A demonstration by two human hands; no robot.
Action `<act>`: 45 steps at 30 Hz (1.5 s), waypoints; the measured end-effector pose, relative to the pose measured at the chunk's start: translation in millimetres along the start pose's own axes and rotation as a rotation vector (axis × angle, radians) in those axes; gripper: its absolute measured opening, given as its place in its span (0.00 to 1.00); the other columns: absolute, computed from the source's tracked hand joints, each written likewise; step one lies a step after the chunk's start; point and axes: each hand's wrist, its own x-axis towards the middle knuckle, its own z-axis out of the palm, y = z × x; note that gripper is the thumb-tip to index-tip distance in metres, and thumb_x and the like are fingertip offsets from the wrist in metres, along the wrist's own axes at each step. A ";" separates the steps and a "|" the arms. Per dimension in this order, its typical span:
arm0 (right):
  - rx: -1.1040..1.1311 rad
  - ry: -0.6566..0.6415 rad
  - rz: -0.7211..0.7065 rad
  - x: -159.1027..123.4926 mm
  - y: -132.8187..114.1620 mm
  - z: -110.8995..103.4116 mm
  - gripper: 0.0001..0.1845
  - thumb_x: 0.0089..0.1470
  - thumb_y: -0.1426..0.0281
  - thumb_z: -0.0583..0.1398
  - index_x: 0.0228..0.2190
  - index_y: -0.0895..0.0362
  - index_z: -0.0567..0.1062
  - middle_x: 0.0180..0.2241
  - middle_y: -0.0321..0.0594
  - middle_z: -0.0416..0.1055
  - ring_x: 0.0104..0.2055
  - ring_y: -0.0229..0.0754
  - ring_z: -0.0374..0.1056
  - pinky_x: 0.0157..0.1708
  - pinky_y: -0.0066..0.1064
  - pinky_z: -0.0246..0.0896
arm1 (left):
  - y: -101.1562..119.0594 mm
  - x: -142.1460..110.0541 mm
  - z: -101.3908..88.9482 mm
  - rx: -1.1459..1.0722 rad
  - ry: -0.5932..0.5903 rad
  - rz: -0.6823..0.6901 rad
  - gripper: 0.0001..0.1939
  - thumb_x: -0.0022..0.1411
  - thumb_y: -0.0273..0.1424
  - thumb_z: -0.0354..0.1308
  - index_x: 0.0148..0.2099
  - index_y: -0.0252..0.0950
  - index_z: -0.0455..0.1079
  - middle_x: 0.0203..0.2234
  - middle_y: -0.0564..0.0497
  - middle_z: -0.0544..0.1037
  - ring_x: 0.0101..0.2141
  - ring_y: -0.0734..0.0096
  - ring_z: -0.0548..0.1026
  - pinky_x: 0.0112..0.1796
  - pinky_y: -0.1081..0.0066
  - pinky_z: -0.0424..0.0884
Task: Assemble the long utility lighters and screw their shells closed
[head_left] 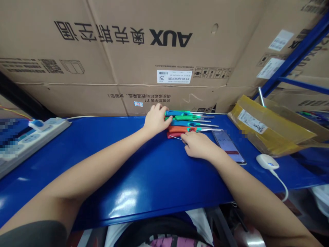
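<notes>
The left hand [157, 120] is curving its fingers over the handle ends of the tools [185, 118] lying side by side on the counter [144, 171], apparently keeping them aligned; its actual grip is not showing. The right hand [197, 145] is pinching a thin rod [175, 137] just beside the red handle [170, 134]. The carton [123, 65] is limiting space behind, while the phone [228, 146] and yellow package [280, 130] are occupying the right side.

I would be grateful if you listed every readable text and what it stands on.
"AUX": big cardboard, upside down.
"奥克斯空调": same cardboard.
"师傅您辛苦了!": same cardboard.
"请在搬运时对我温柔些,谢谢您!": same cardboard.
"KFR-46G/BuR3AES1 (B1)": cardboard's white label.
"25": same label.
Too small, blurred or cut off: fine print, small sticker, yellow package's label, phone screen, right-hand labels, right-hand lettering.
</notes>
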 end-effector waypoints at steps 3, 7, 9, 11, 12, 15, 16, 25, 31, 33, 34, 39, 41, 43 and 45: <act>-0.012 -0.027 0.028 1.0 2.6 1.4 0.11 0.53 0.76 0.57 0.38 0.59 0.77 0.43 0.54 0.78 0.41 0.55 0.74 0.35 0.38 0.61 | -16.8 17.3 11.0 -0.041 -0.018 -0.039 0.25 0.67 0.42 0.56 0.60 0.32 0.69 0.53 0.35 0.69 0.55 0.43 0.66 0.55 0.46 0.67; -0.009 -0.027 0.031 3.7 6.1 2.3 0.10 0.51 0.77 0.57 0.34 0.59 0.78 0.40 0.53 0.79 0.40 0.54 0.74 0.36 0.38 0.60 | -25.0 23.9 35.2 -0.125 -0.098 0.070 0.30 0.70 0.45 0.54 0.67 0.35 0.63 0.61 0.37 0.66 0.62 0.49 0.63 0.62 0.51 0.62; -0.004 -0.020 0.023 5.4 7.5 2.0 0.09 0.50 0.77 0.57 0.32 0.59 0.77 0.38 0.52 0.79 0.41 0.54 0.74 0.39 0.39 0.59 | -24.3 21.4 47.0 -0.161 -0.131 0.126 0.29 0.71 0.45 0.51 0.68 0.36 0.63 0.64 0.38 0.63 0.65 0.51 0.59 0.65 0.52 0.57; 0.003 -0.013 0.018 7.2 9.3 1.7 0.09 0.50 0.78 0.57 0.32 0.59 0.77 0.36 0.51 0.79 0.41 0.53 0.73 0.42 0.40 0.58 | -23.4 18.2 55.5 -0.188 -0.147 0.160 0.29 0.73 0.46 0.49 0.68 0.36 0.62 0.66 0.37 0.61 0.67 0.50 0.57 0.66 0.50 0.54; 0.009 -0.009 0.015 8.2 10.4 1.8 0.09 0.50 0.78 0.57 0.32 0.59 0.77 0.35 0.51 0.78 0.41 0.53 0.73 0.44 0.40 0.57 | -23.3 16.9 58.3 -0.199 -0.149 0.173 0.30 0.73 0.47 0.48 0.69 0.36 0.62 0.66 0.37 0.61 0.67 0.50 0.56 0.66 0.49 0.54; 0.030 0.007 -0.003 11.1 14.3 3.3 0.08 0.51 0.78 0.57 0.31 0.59 0.76 0.35 0.49 0.78 0.40 0.51 0.71 0.45 0.40 0.55 | -25.2 15.0 60.6 -0.230 -0.145 0.210 0.31 0.73 0.48 0.48 0.70 0.37 0.60 0.65 0.37 0.62 0.67 0.51 0.57 0.66 0.49 0.54; 0.037 0.015 -0.012 12.1 15.5 4.3 0.09 0.51 0.78 0.57 0.31 0.59 0.76 0.34 0.49 0.78 0.40 0.50 0.71 0.44 0.40 0.55 | -26.2 14.7 59.9 -0.241 -0.144 0.224 0.31 0.72 0.48 0.48 0.70 0.37 0.60 0.65 0.38 0.63 0.66 0.52 0.58 0.66 0.49 0.54; 0.101 0.105 -0.090 18.1 17.7 13.6 0.14 0.62 0.75 0.50 0.36 0.58 0.75 0.40 0.49 0.77 0.40 0.48 0.67 0.43 0.37 0.53 | -25.4 4.5 42.6 -0.270 -0.085 0.377 0.23 0.69 0.47 0.55 0.60 0.42 0.73 0.69 0.42 0.59 0.67 0.50 0.55 0.65 0.46 0.54; 0.209 0.104 -0.119 17.9 22.0 11.7 0.12 0.58 0.77 0.52 0.33 0.56 0.74 0.35 0.42 0.76 0.33 0.43 0.65 0.33 0.32 0.53 | -20.7 -2.4 25.4 -0.233 -0.177 0.483 0.18 0.68 0.43 0.57 0.51 0.40 0.78 0.47 0.42 0.77 0.51 0.53 0.71 0.55 0.52 0.66; 0.255 0.120 -0.120 17.8 23.3 12.1 0.13 0.57 0.78 0.51 0.34 0.55 0.74 0.36 0.41 0.77 0.34 0.43 0.67 0.33 0.31 0.54 | -19.5 -6.4 20.5 -0.224 -0.216 0.484 0.16 0.66 0.41 0.59 0.50 0.37 0.78 0.43 0.42 0.77 0.46 0.55 0.73 0.51 0.56 0.69; 0.277 0.132 -0.123 17.6 23.6 12.6 0.14 0.57 0.78 0.51 0.36 0.55 0.74 0.37 0.41 0.77 0.35 0.43 0.68 0.34 0.31 0.56 | -19.0 -8.4 18.3 -0.221 -0.231 0.474 0.15 0.66 0.39 0.59 0.49 0.36 0.78 0.42 0.42 0.76 0.44 0.56 0.74 0.49 0.58 0.70; 0.363 0.226 -0.158 14.3 21.1 15.0 0.25 0.57 0.79 0.49 0.53 0.53 0.71 0.50 0.43 0.75 0.44 0.46 0.70 0.43 0.35 0.63 | -19.3 -20.4 4.9 -0.223 -0.269 0.373 0.13 0.66 0.34 0.58 0.48 0.33 0.75 0.43 0.41 0.75 0.45 0.57 0.74 0.49 0.59 0.72; 0.386 0.273 -0.175 13.5 18.3 16.1 0.28 0.57 0.79 0.49 0.57 0.54 0.69 0.52 0.46 0.72 0.47 0.48 0.70 0.47 0.39 0.65 | -21.2 -29.6 -2.9 -0.235 -0.281 0.335 0.15 0.64 0.34 0.60 0.51 0.34 0.73 0.45 0.41 0.75 0.48 0.56 0.74 0.51 0.57 0.71; 0.415 0.338 -0.183 14.6 15.3 17.9 0.28 0.57 0.78 0.50 0.59 0.57 0.69 0.52 0.49 0.70 0.49 0.48 0.69 0.51 0.40 0.65 | -22.8 -44.2 -11.2 -0.258 -0.294 0.297 0.17 0.63 0.35 0.61 0.52 0.34 0.72 0.45 0.42 0.75 0.47 0.57 0.74 0.51 0.58 0.72; 0.450 0.433 -0.157 17.3 12.5 19.7 0.27 0.59 0.77 0.51 0.59 0.59 0.68 0.50 0.51 0.68 0.50 0.49 0.67 0.55 0.42 0.64 | -22.9 -63.9 -18.7 -0.288 -0.312 0.264 0.16 0.64 0.38 0.61 0.50 0.34 0.73 0.44 0.43 0.75 0.44 0.59 0.76 0.49 0.60 0.74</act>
